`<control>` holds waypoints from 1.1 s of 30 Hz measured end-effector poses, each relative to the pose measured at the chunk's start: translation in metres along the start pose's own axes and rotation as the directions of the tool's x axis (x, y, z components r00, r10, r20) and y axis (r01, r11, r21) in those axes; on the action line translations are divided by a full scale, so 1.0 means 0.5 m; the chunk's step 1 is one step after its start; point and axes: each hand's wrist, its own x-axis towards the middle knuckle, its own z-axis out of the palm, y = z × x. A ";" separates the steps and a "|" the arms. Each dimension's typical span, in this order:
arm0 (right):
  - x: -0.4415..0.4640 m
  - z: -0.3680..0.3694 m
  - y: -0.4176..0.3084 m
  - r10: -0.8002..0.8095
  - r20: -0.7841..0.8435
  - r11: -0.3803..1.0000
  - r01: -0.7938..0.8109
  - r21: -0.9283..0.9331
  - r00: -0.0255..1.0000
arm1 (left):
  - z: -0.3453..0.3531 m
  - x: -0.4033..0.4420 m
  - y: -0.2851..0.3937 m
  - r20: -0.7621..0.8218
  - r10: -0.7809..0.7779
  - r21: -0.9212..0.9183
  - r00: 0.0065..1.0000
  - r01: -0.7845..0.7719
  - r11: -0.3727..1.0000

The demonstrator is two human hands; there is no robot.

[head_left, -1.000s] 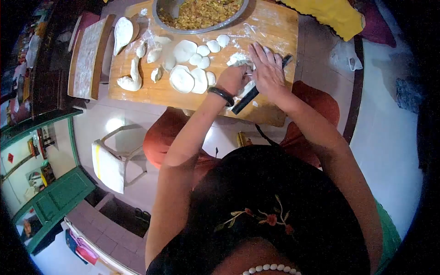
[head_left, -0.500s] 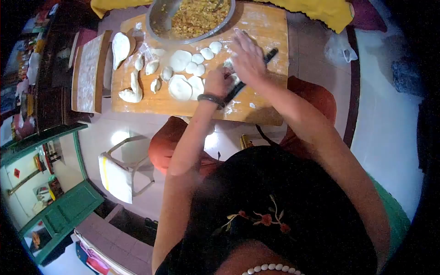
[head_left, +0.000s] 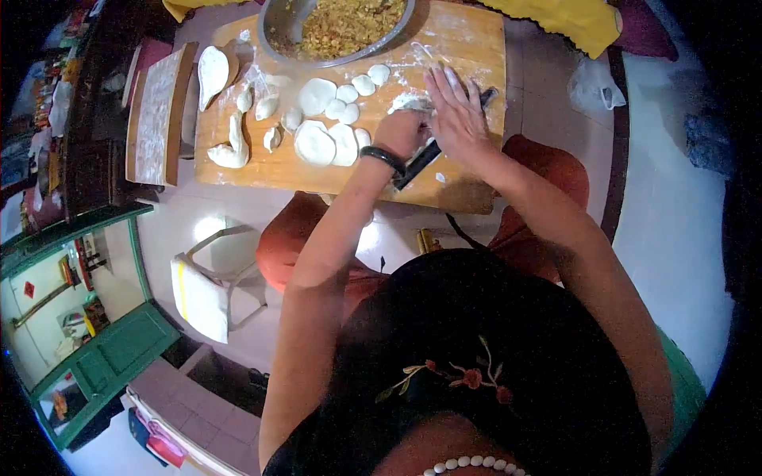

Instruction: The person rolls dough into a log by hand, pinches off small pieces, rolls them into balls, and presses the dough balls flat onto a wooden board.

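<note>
My left hand (head_left: 402, 132), a dark bangle at its wrist, is curled closed on the floured wooden board. A bit of white dough (head_left: 429, 132) shows at its fingers; the rest is hidden. Flat across the dark rolling pin (head_left: 421, 164) lies my right hand (head_left: 458, 115), fingers stretched out and palm down. The pin slants under both hands, its far end showing beyond the right one. Left of my hands are rolled dough rounds (head_left: 315, 143), small flattened dough pieces (head_left: 347, 94) and several dumplings (head_left: 272, 139).
A metal bowl of chopped filling (head_left: 349, 32) stands at the board's (head_left: 349, 181) far edge. A dough strip (head_left: 232, 147) and a larger dough lump (head_left: 213, 73) lie at the left. Beside the table is a floured board (head_left: 155, 119); a folding chair (head_left: 202, 297) stands lower left.
Both hands have shifted slightly right along with the rolling pin. The right hand has slid back a little toward me over the pin. The whole view has moved slightly.
</note>
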 end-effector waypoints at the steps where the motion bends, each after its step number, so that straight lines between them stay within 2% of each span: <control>1: 0.016 0.007 -0.003 0.011 -0.012 0.999 -0.011 -0.036 1.000 | -0.004 -0.002 -0.004 -0.015 -0.048 -0.032 0.999 0.048 0.998; 4: 0.061 0.026 -0.013 0.053 -0.004 0.995 -0.053 -0.084 0.999 | -0.025 -0.007 0.017 -0.048 -0.185 -0.065 0.982 0.182 0.981; 5: 0.072 0.045 -0.012 0.068 -0.089 0.998 -0.067 0.018 0.994 | -0.021 -0.012 0.014 -0.069 -0.208 -0.075 0.976 0.203 0.976; 6: 0.068 0.042 -0.016 0.078 -0.054 0.997 -0.077 0.005 0.996 | -0.021 -0.018 0.018 -0.089 -0.230 -0.085 0.969 0.223 0.971; 8: 0.066 0.031 -0.014 0.100 0.009 0.995 -0.099 -0.030 0.995 | -0.018 -0.021 0.028 -0.163 -0.221 -0.027 0.962 0.219 0.975; 10: 0.005 0.024 0.007 0.048 -0.009 0.998 -0.049 -0.037 0.999 | -0.010 -0.032 0.023 -0.235 -0.188 -0.010 0.954 0.191 0.982; 11: -0.035 0.015 0.021 0.014 -0.017 0.999 -0.015 -0.041 1.000 | -0.001 -0.033 0.008 -0.229 -0.236 -0.020 0.944 0.238 0.971; 12: -0.076 -0.003 0.028 -0.017 -0.070 1.000 0.016 -0.018 0.997 | 0.005 -0.039 -0.005 -0.267 -0.257 -0.094 0.929 0.240 0.966; 14: -0.129 -0.024 0.042 0.001 -0.028 1.000 -0.001 -0.004 1.000 | 0.017 -0.052 -0.030 -0.322 -0.295 -0.232 0.900 0.227 0.946; 15: -0.129 -0.023 0.041 0.012 -0.029 1.000 -0.012 0.001 0.999 | 0.018 -0.059 -0.030 -0.260 -0.365 -0.326 0.894 0.275 0.905; 18: -0.113 -0.020 0.034 0.022 -0.008 1.000 -0.022 -0.006 1.000 | 0.043 -0.082 -0.003 -0.209 -0.356 -0.516 0.911 0.207 0.832; 19: -0.086 -0.016 0.027 0.015 0.008 1.000 -0.015 -0.012 1.000 | 0.012 -0.085 0.034 -0.184 -0.345 -0.379 0.920 0.257 0.889; 20: -0.061 -0.011 0.017 0.008 0.024 1.000 -0.007 -0.017 1.000 | 0.012 -0.083 0.038 -0.172 -0.335 -0.312 0.927 0.271 0.911; 21: -0.038 -0.003 0.008 0.020 -0.015 0.999 -0.019 0.043 1.000 | 0.014 -0.077 0.041 -0.164 -0.324 -0.245 0.932 0.280 0.928; 24: 0.027 -0.001 -0.019 -0.001 -0.087 1.000 0.003 0.031 0.996 | 0.002 -0.055 0.044 -0.142 -0.299 -0.093 0.944 0.288 0.953; 26: 0.042 0.028 -0.019 0.028 -0.111 1.000 -0.026 0.014 0.993 | -0.027 -0.034 0.060 -0.170 -0.297 -0.075 0.940 0.288 0.955; 27: 0.039 0.033 -0.017 0.042 -0.116 0.999 -0.041 0.012 0.992 | -0.028 -0.027 0.051 -0.128 -0.322 -0.063 0.938 0.316 0.947; 30: -0.015 -0.004 -0.007 0.056 -0.092 0.997 -0.060 -0.041 0.994 | -0.012 -0.040 0.010 -0.196 -0.227 -0.012 0.954 0.229 0.973; 31: -0.056 -0.001 0.008 0.052 -0.091 0.997 -0.057 -0.048 0.994 | -0.003 -0.054 0.000 -0.278 -0.206 -0.086 0.938 0.189 0.978; 33: -0.112 -0.008 0.022 0.071 -0.059 0.996 -0.074 -0.043 0.996 | 0.000 -0.075 -0.003 -0.314 -0.340 -0.253 0.886 0.267 0.930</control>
